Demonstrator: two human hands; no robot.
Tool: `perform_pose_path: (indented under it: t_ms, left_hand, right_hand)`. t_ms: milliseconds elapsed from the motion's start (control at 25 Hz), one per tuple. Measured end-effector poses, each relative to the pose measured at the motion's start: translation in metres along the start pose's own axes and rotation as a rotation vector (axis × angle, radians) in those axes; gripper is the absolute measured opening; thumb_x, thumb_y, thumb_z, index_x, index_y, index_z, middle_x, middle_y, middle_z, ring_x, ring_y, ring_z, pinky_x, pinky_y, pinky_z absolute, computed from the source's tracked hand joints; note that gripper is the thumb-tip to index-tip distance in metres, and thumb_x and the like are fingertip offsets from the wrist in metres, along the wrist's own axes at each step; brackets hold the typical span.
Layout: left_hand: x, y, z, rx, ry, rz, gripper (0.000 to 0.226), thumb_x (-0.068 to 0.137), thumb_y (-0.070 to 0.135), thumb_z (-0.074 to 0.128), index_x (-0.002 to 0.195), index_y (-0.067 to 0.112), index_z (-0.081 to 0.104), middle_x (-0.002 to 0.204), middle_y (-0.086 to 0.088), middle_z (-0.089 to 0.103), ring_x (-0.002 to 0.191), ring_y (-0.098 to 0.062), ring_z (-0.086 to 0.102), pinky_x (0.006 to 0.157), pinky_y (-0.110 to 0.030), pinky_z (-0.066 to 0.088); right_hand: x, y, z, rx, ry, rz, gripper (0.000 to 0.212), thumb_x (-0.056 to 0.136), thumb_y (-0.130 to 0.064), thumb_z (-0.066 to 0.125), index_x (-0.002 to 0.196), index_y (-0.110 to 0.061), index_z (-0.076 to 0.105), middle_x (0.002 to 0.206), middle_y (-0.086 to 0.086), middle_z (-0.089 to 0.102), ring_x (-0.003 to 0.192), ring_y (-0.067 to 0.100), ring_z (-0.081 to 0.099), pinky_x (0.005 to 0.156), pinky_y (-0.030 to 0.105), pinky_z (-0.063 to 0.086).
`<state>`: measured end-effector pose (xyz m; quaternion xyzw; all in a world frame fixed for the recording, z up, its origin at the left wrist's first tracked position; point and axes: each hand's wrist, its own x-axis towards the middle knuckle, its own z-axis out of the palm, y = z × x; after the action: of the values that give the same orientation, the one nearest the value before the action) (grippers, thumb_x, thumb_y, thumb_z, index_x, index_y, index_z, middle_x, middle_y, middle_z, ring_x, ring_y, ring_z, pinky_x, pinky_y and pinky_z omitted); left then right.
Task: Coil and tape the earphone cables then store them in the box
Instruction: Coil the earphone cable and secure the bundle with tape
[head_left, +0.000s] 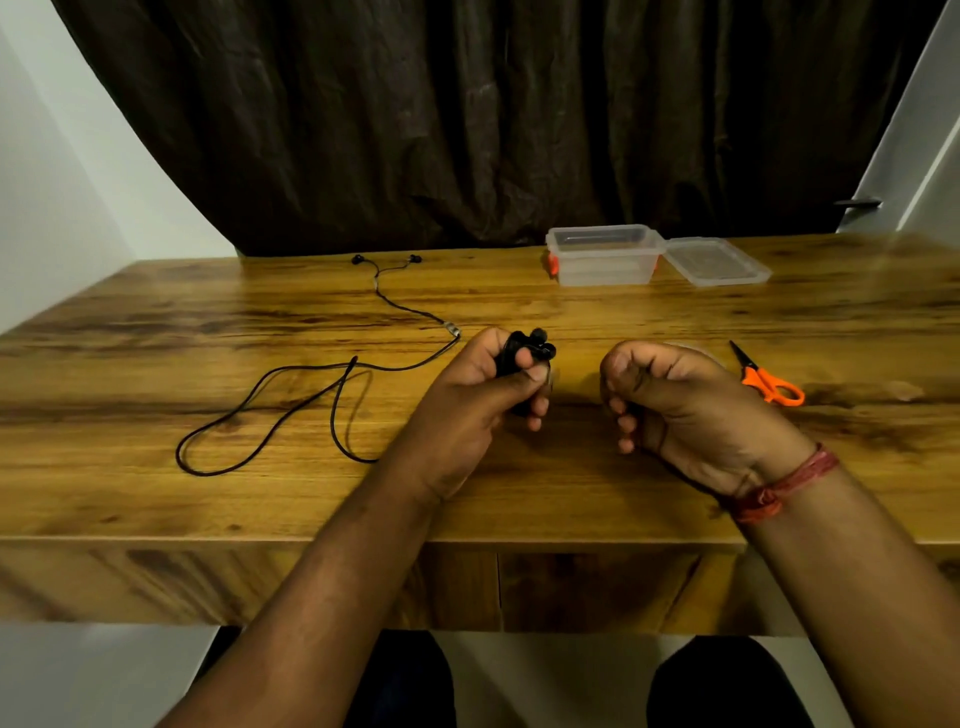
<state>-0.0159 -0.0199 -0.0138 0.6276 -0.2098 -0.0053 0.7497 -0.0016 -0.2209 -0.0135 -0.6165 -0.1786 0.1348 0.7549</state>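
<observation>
My left hand (488, 384) grips a coiled black earphone cable (530, 349) above the middle of the wooden table; the earbuds poke out above my fingers. My right hand (670, 400) is curled shut just to its right, and what it holds, if anything, is hidden by the fingers. A second black earphone (332, 374) lies uncoiled on the table to the left, its earbuds at the far edge. A clear plastic box (605, 254) with orange clips stands open at the back, its lid (717, 262) lying beside it on the right.
Orange-handled scissors (763, 376) lie on the table right of my right hand. The wooden table (156, 332) has a front edge close to my body. A dark curtain hangs behind the table.
</observation>
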Motion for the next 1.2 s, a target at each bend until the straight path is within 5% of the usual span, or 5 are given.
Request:
perform_pose_path:
  t_ms: [160,280,680,920,1200]
  left_hand:
    - [0.0,-0.001,0.003,0.044,-0.003,-0.019,0.017,0.092,0.001,0.054,0.085,0.016,0.049,0.073,0.008,0.063,0.064,-0.008,0.057,0.058,-0.022,0.047]
    - [-0.001,-0.001,0.004,0.093,0.019,-0.017,0.016,0.093,0.002,0.053,0.086,0.016,0.051,0.08,0.001,0.064,0.063,-0.008,0.057,0.057,-0.022,0.047]
    - [0.0,0.0,0.005,0.196,0.043,-0.054,0.014,0.095,-0.001,0.05,0.092,0.012,0.051,0.079,0.002,0.069,0.064,-0.008,0.062,0.058,-0.023,0.048]
    - [-0.002,0.001,0.008,0.224,0.027,-0.039,0.015,0.095,0.0,0.053,0.09,0.015,0.051,0.082,0.001,0.065,0.065,-0.007,0.06,0.059,-0.023,0.048]
    - [-0.001,0.001,0.011,0.202,0.03,-0.032,0.018,0.094,0.001,0.053,0.087,0.017,0.05,0.083,-0.002,0.061,0.066,-0.008,0.06,0.059,-0.023,0.047]
  right_hand:
    - [-0.001,0.003,0.013,-0.087,-0.023,-0.151,0.037,0.079,-0.029,0.074,0.104,-0.007,0.06,0.095,0.01,0.063,0.075,0.024,0.064,0.063,0.034,0.056]
    - [-0.002,0.003,0.023,-0.35,0.045,-0.243,0.029,0.083,-0.009,0.069,0.109,-0.005,0.057,0.094,0.013,0.059,0.073,0.02,0.062,0.062,0.032,0.054]
    - [-0.005,0.006,0.02,-0.63,0.15,-0.331,0.011,0.086,-0.019,0.07,0.087,-0.018,0.06,0.085,0.0,0.065,0.082,0.025,0.064,0.074,0.045,0.054]
    - [-0.005,0.002,0.023,-0.141,0.048,-0.224,0.018,0.079,0.002,0.067,0.084,-0.004,0.051,0.079,0.017,0.059,0.07,0.028,0.06,0.064,0.033,0.054]
    - [-0.005,-0.001,0.018,0.121,0.01,-0.175,0.017,0.071,-0.002,0.067,0.086,-0.007,0.061,0.079,0.006,0.058,0.066,0.016,0.061,0.062,0.026,0.055]
